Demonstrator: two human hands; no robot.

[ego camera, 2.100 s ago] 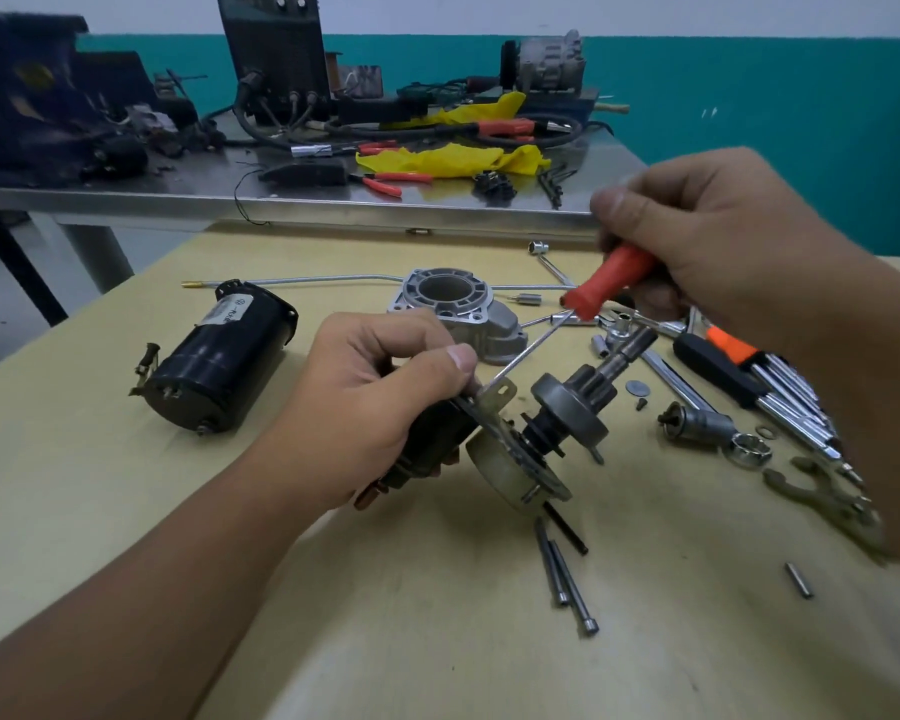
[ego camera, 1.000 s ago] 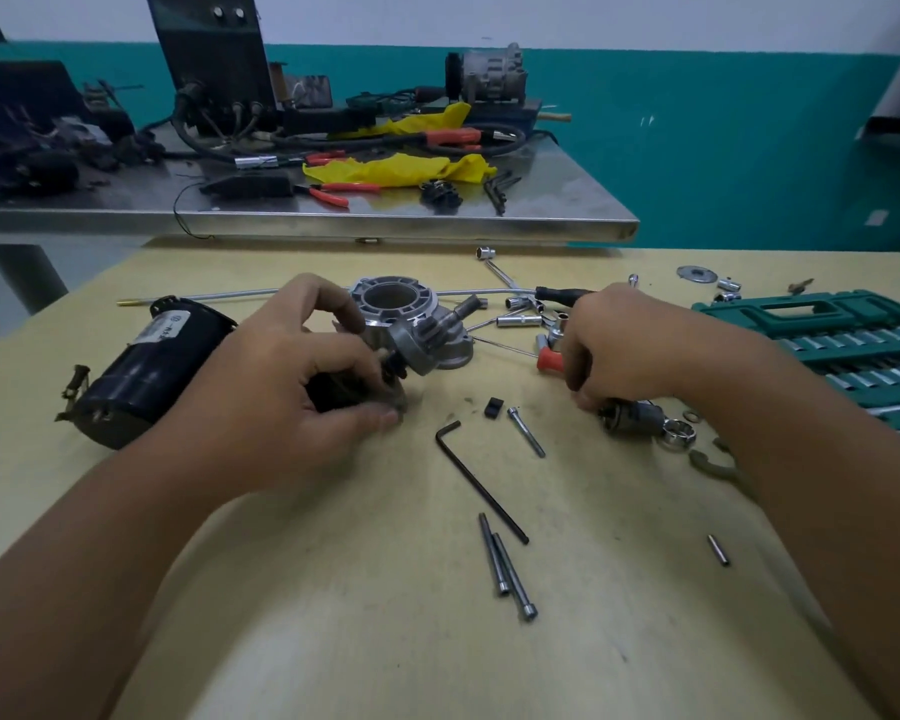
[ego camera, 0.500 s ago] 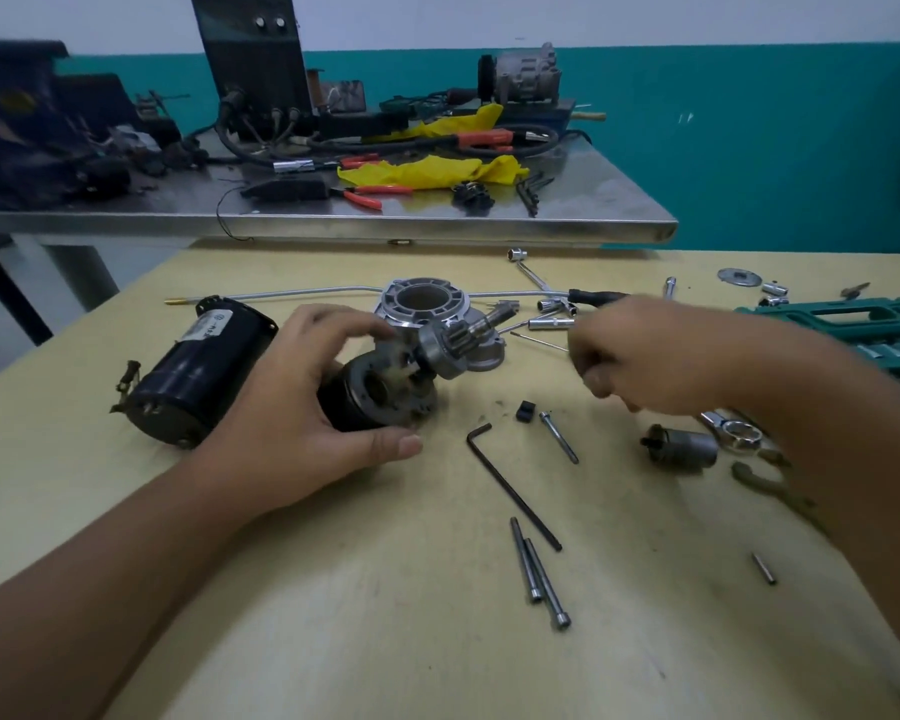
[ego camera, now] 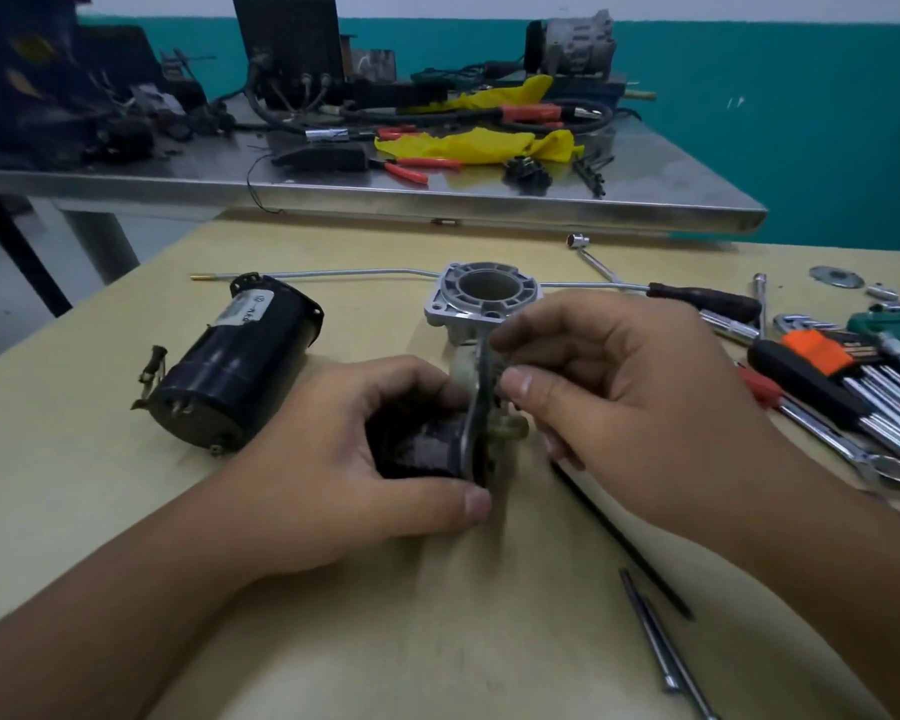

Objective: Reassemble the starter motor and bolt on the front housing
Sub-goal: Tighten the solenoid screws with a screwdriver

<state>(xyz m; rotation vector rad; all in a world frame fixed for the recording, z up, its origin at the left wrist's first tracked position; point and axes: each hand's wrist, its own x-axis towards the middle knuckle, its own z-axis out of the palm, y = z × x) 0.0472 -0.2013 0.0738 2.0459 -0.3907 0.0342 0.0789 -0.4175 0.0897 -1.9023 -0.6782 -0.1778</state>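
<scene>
My left hand (ego camera: pixel 354 459) grips the dark solenoid body (ego camera: pixel 419 449) with its metal plate (ego camera: pixel 473 407), low over the yellow table. My right hand (ego camera: pixel 614 392) curls its thumb and fingers round the drive end of that assembly; the pinion and shaft are hidden behind it. The grey aluminium front housing (ego camera: pixel 481 296) stands just behind both hands, open end up. The black motor body (ego camera: pixel 230 366) lies on its side to the left, apart from the hands.
Two long bolts (ego camera: pixel 663 652) and a black hex key (ego camera: pixel 619 537) lie at the front right. Screwdrivers and wrenches (ego camera: pixel 842 387) crowd the right edge. A thin rod (ego camera: pixel 333 274) lies behind the housing. A cluttered steel bench (ego camera: pixel 437 200) stands beyond the table.
My right hand has put down the red-handled screwdriver and come left onto the drive end of the assembly. My left hand has kept its hold and turned the assembly.
</scene>
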